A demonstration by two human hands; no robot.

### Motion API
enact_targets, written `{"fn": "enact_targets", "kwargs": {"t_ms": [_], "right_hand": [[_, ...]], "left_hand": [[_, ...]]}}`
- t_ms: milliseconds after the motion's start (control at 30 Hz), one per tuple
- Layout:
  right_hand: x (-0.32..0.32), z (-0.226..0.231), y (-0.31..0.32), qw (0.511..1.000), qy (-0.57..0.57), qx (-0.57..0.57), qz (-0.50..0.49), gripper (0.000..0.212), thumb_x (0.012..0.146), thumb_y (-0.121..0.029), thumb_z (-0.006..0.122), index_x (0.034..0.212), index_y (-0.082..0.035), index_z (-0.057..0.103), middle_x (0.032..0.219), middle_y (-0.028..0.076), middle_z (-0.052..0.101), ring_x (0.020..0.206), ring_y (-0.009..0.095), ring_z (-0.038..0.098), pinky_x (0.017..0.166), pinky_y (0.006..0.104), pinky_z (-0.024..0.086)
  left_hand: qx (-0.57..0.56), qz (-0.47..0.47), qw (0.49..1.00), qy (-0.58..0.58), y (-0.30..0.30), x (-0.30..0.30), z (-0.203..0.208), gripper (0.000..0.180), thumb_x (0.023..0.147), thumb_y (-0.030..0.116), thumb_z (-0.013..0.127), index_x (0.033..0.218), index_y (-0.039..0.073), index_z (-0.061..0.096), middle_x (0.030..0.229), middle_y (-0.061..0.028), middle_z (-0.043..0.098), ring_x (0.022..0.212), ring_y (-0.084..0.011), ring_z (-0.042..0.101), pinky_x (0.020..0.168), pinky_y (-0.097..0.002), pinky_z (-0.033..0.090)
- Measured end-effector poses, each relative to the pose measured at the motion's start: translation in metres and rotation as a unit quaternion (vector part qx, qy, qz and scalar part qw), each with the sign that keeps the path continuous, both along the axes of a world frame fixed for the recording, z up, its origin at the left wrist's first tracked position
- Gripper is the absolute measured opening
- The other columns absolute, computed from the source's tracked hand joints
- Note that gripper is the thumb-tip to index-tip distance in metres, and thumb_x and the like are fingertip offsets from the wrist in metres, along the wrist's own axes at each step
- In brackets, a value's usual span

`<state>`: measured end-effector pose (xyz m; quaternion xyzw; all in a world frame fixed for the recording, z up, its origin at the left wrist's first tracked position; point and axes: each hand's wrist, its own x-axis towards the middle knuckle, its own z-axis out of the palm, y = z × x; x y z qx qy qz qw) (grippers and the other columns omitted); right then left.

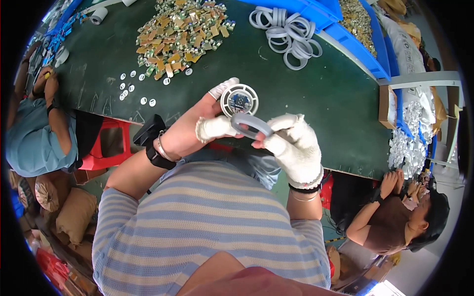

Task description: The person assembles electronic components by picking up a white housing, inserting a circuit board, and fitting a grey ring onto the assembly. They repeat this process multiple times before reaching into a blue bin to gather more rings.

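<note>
My left hand, with white covers on some fingers, is closed round a white round housing. Inside the housing a small blue circuit board faces up. In a white knitted glove, my right hand pinches a grey plastic ring between thumb and fingers. The ring is tilted and sits just below the housing, close to my left thumb; whether the two touch I cannot tell. Both hands are above the near edge of the green table.
A heap of small tan and green circuit boards lies at the far middle. Several grey rings are piled beside blue bins. Small white discs are scattered at left. Co-workers sit at left and right.
</note>
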<state>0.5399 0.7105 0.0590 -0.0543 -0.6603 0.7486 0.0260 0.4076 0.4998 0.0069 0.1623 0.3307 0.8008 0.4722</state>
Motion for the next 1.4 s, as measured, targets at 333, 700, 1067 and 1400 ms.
{"fn": "enact_targets", "kwargs": {"t_ms": [333, 700, 1067, 1400], "right_hand": [[-0.009, 0.004, -0.013, 1.0, -0.019, 0.015, -0.015, 0.028, 0.091, -0.003, 0.075, 0.114, 0.006, 0.063, 0.103, 0.018, 0.073, 0.088, 0.026, 0.075, 0.082, 0.0368, 0.063], [-0.004, 0.003, -0.01, 0.998, -0.039, 0.039, -0.023, 0.031, 0.093, -0.007, 0.074, 0.117, 0.008, 0.063, 0.105, 0.018, 0.071, 0.09, 0.025, 0.075, 0.081, 0.0367, 0.064], [-0.014, -0.012, -0.009, 0.945, 0.07, 0.308, -0.089, 0.039, 0.091, -0.025, 0.082, 0.122, -0.005, 0.069, 0.119, 0.013, 0.069, 0.098, 0.022, 0.069, 0.086, 0.0346, 0.056], [-0.038, -0.011, -0.019, 0.893, 0.172, 0.411, -0.065, 0.042, 0.074, -0.029, 0.092, 0.104, -0.007, 0.073, 0.098, 0.011, 0.072, 0.086, 0.035, 0.066, 0.078, 0.0446, 0.053]], "left_hand": [[-0.065, 0.011, 0.994, 0.083, -0.006, 0.012, 0.0, 0.115, 0.082, -0.003, 0.085, 0.17, 0.017, 0.014, 0.158, -0.0063, 0.042, 0.138, -0.0196, 0.052, 0.112, -0.0375, 0.047], [-0.079, 0.012, 0.989, 0.121, -0.005, 0.016, -0.003, 0.115, 0.082, -0.008, 0.084, 0.169, 0.018, 0.015, 0.158, -0.0057, 0.042, 0.13, -0.0183, 0.058, 0.104, -0.0353, 0.054], [-0.088, 0.025, 0.983, 0.162, -0.005, 0.019, -0.004, 0.1, 0.084, -0.009, 0.082, 0.165, 0.014, 0.029, 0.155, -0.008, 0.048, 0.141, -0.02, 0.051, 0.115, -0.0407, 0.046], [-0.121, 0.015, 0.867, 0.484, 0.008, 0.015, 0.005, 0.08, 0.083, 0.009, 0.09, 0.151, 0.01, 0.048, 0.135, -0.0081, 0.065, 0.122, -0.0193, 0.064, 0.103, -0.0365, 0.051]]}}
